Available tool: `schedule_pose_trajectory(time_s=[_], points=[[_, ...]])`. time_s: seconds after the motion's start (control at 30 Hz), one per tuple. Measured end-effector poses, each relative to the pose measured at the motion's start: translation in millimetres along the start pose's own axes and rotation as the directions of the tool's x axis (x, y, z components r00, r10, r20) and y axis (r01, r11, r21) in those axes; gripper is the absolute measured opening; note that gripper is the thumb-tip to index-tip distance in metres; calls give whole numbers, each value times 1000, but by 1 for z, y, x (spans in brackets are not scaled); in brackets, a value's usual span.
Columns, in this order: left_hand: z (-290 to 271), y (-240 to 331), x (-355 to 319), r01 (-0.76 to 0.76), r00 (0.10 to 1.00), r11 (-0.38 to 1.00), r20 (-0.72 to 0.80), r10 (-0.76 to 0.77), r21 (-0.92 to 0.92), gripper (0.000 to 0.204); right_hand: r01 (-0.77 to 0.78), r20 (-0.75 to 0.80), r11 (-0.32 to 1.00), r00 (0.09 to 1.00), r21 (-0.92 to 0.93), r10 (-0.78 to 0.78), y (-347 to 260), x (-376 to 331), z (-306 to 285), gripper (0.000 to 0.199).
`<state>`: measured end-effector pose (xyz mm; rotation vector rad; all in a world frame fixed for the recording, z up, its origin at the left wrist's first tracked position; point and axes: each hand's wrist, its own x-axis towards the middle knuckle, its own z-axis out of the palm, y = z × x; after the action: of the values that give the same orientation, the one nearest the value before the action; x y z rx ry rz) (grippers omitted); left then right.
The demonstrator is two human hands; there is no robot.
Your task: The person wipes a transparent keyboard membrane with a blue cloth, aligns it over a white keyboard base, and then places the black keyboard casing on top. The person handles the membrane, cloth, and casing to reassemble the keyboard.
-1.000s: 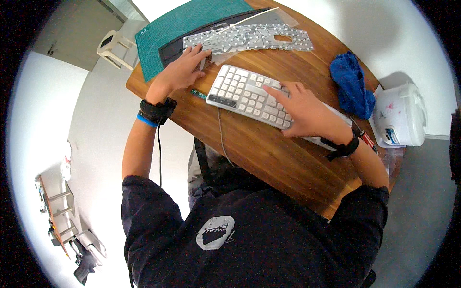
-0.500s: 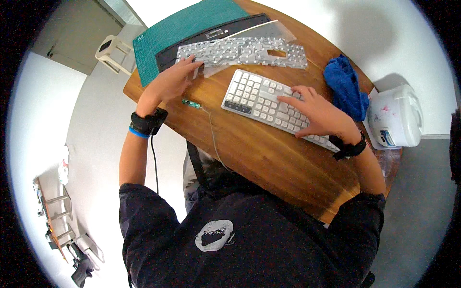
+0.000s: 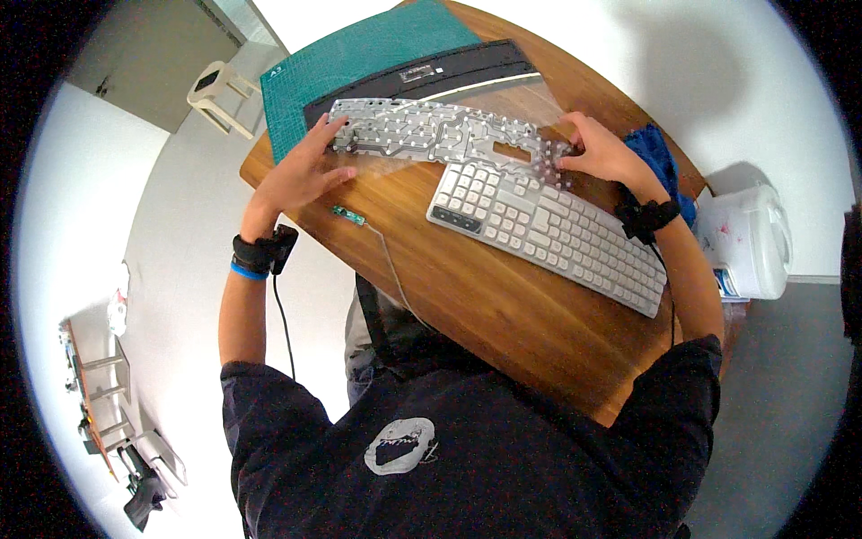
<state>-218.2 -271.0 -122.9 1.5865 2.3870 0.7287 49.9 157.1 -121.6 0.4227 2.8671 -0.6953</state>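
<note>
A clear plastic keyboard membrane sheet (image 3: pixel 444 135) lies across the wooden table (image 3: pixel 485 296). My left hand (image 3: pixel 301 171) grips its left end. My right hand (image 3: pixel 602 153) grips its right end. Just in front of the sheet rests a white keyboard top with keys (image 3: pixel 548 229), slanting toward the right. Behind the sheet sits a black keyboard base (image 3: pixel 422 76) on a green cutting mat (image 3: pixel 359 58). A small green circuit board (image 3: pixel 347 216) with a thin cable lies near my left hand.
A blue cloth (image 3: pixel 660 162) lies behind my right wrist. A white appliance (image 3: pixel 750 242) stands off the table's right edge. A small white stool (image 3: pixel 220 90) is on the floor at the far left. Both wrists wear black bands.
My right hand left the white keyboard and moved up to the membrane sheet's right end. My left hand stayed at the sheet's left end. The view shifted, so the keyboard sits lower and more central.
</note>
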Motion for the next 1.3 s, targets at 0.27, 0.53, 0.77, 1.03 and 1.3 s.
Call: schedule_pose_trajectory(time_s=[0.27,0.53,0.77,1.03,1.3], points=[[5,-35,26,216,962,975,-159,-222,-51,68,135,103,990,985,36,-138,28,38,-2,45],[-3,-54,39,328,920,894,-114,-376,-305,69,112,-75,933,993,342,-92,14,33,-22,26],[-28,-33,11,270,940,876,-87,-329,-400,67,86,-160,903,987,421,-20,0,39,-25,24],[-50,-24,-22,295,945,848,5,-326,-440,54,120,-201,919,979,376,-46,4,71,-12,19],[-47,-15,-34,335,935,848,30,-354,-411,52,268,-293,895,942,358,-165,7,94,-7,23]])
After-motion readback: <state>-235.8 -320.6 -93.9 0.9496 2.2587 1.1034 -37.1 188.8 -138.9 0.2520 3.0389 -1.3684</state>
